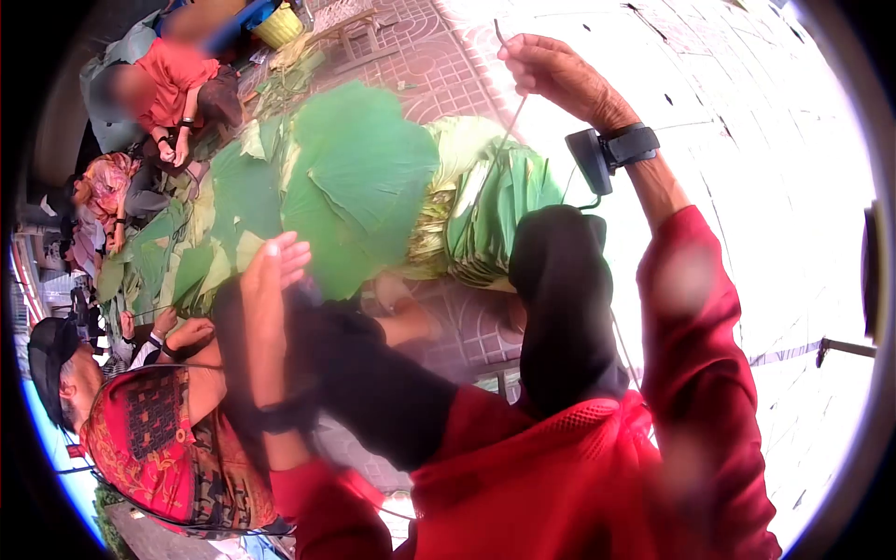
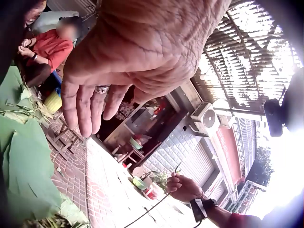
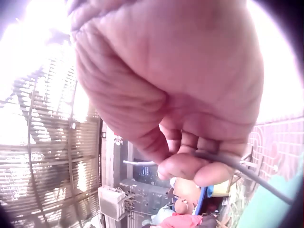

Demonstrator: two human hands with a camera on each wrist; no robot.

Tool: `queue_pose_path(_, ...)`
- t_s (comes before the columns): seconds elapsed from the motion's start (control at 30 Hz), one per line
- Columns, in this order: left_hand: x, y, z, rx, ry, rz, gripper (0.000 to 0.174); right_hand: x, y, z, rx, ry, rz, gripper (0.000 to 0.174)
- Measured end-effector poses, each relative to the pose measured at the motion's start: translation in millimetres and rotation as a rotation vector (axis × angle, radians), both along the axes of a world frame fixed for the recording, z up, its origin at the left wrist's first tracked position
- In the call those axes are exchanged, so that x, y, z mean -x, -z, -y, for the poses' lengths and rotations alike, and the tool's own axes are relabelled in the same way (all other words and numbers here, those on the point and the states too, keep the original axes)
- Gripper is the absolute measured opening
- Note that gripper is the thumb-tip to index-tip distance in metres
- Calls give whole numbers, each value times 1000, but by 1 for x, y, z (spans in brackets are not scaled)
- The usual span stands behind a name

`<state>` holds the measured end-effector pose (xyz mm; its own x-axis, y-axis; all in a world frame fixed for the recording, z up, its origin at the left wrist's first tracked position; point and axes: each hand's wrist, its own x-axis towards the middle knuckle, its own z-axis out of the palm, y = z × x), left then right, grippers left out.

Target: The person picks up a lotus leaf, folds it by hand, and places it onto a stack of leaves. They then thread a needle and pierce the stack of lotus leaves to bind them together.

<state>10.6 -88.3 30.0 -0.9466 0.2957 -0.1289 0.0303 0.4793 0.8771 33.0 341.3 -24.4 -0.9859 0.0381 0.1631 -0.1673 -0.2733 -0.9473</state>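
Where the left hand (image 1: 271,308) hangs: palm near the knee, fingers straight, holding nothing.
Right hand (image 1: 560,79): raised and well apart from the left, thumb and fingers clamped on the cord near its tip.
Cord (image 3: 266,184): short end past the fingers, long part slanting down in front of the leaf stack; whether it loops round is hidden. Likely light, bendy yet springy; best pinched close to the end.
Leaf stack (image 1: 490,205): folded, beside the knee, on the paving (image 1: 467,322). Probably soft, quick to crease or tear; support it broadly from beneath.
Broad leaf (image 1: 359,177): spread beyond, thin and likely floppy; lift with a flat palm, not by its edge.
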Motion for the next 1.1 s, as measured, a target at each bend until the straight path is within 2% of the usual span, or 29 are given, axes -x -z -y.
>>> queue_pose_path(0.07, -11, 10, 17, -21, 14, 43, 51, -24, -15, -12, -90, 44, 54, 25)
queue_pose_path(0.13, -14, 25, 34, 16, 37, -18, 49, -49, -26, -16, -274, 51, 116, 27)
queue_pose_path(0.2, -19, 45, 51, 56, 64, -91, 48, -71, -28, -9, -329, 67, 171, 29)
queue_pose_path(0.3, -28, 58, 59, 180, 100, -275, 42, -95, -40, 28, -393, 62, 192, 37)
queue_pose_path(0.33, -31, 52, 58, 399, 114, -364, 37, -95, -43, 46, -401, 42, 203, 39)
queue_pose_path(0.4, -36, 42, 51, 390, 82, -255, 36, -84, -39, 80, -375, -65, 104, 47)
queue_pose_path(0.47, -34, 42, 54, 344, 93, -239, 36, -77, -50, 121, -400, 4, 97, 48)
queue_pose_path(0.5, -33, 44, 58, 321, 103, -229, 36, -56, -39, 125, -415, -86, 129, 39)
queue_pose_path(0.6, -31, 36, 71, 175, 98, -165, 37, -14, -9, 139, -241, -65, 118, 30)
queue_pose_path(0.63, -32, 29, 74, 120, 92, -144, 37, -4, -5, 144, -293, -29, 168, 25)
queue_pose_path(0.73, -39, -13, 77, -26, 61, -112, 37, 16, 23, 152, -363, 72, 175, 24)
queue_pose_path(0.8, -39, -44, 65, -136, 65, -118, 37, 27, 40, 153, -320, 18, 212, 29)
queue_pose_path(0.9, -25, -59, 46, -304, 56, -163, 35, 36, 48, 158, -130, 2, 191, 22)
queue_pose_path(1.0, 10, -18, 25, -421, 37, -120, 32, 47, 60, 159, 18, 83, 315, 16)
queue_pose_path(1.03, 24, 8, 20, -431, -14, -11, 31, 48, 65, 157, 87, 89, 373, 15)
queue_pose_path(1.07, 35, 41, 17, -442, -64, 100, 31, 47, 64, 160, 88, 135, 411, 15)
queue_pose_path(1.1, 44, 75, 15, -412, -141, 186, 31, 45, 60, 158, 45, 89, 367, 15)
